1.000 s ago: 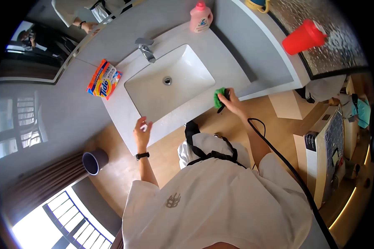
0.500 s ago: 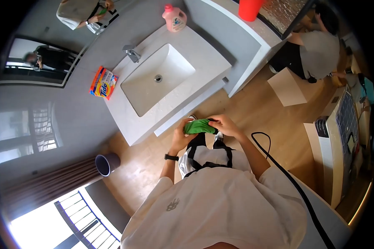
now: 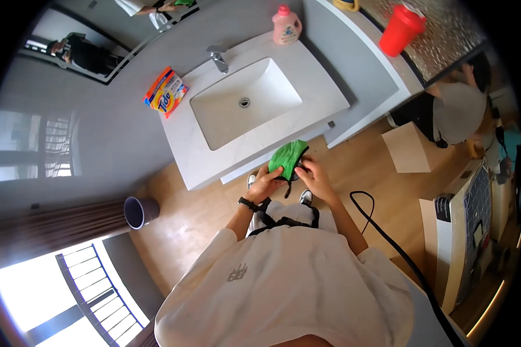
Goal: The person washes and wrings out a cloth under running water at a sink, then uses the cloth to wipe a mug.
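Note:
A small green cloth item with black trim (image 3: 287,157) is held up in front of my body, over the floor beside the sink counter. It looks like a soft pouch, and a short dark strap hangs from its lower edge. My left hand (image 3: 266,183) is closed on its lower left side, thumb on top. On the right, my right hand (image 3: 314,175) pinches the dark edge with bent fingers. Part of the item's underside is hidden by my fingers.
Ahead is a white sink (image 3: 214,139) with a faucet (image 3: 217,58). A Tide bag (image 3: 167,92) and pink detergent bottle (image 3: 286,26) stand on the counter. A red cup (image 3: 400,32) sits on a ledge. A person (image 3: 458,113) crouches near a cardboard box (image 3: 408,149). A bin (image 3: 140,212) is left.
The green item has been turned and spread, now showing its black edge and hanging strap. Both hands moved slightly right with it. The view has shifted, showing more of the red cup.

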`<state>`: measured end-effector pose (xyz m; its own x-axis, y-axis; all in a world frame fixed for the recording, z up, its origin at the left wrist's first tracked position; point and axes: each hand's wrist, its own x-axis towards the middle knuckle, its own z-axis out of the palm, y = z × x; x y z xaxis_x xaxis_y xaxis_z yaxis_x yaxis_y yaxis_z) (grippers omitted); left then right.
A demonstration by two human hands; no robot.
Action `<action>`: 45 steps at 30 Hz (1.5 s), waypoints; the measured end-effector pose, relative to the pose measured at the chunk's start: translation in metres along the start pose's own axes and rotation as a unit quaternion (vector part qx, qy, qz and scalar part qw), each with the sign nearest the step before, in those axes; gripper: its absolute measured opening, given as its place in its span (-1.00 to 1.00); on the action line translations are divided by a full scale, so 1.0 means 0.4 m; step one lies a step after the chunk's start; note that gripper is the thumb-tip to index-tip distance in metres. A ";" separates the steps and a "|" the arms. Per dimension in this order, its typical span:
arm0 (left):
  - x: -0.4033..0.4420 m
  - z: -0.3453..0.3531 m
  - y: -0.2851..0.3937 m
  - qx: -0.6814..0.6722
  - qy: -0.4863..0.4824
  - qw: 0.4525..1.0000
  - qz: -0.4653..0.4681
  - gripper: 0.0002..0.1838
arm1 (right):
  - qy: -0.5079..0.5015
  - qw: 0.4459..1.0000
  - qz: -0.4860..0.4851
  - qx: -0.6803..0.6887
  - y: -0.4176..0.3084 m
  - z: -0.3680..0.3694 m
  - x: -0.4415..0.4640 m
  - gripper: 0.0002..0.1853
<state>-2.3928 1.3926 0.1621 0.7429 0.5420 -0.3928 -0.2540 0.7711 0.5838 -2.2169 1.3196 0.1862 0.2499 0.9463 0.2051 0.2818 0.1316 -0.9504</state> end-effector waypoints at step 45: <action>-0.343 -0.625 0.686 0.501 0.077 0.801 0.319 -0.24 | -0.239 0.892 0.052 -0.380 -0.162 0.366 0.329 -0.65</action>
<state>-2.7195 1.6132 0.1985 0.5545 0.8135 0.1755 0.1295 -0.2926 0.9474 -2.3381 1.4790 0.2406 -0.0607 0.9835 -0.1703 0.8724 -0.0306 -0.4878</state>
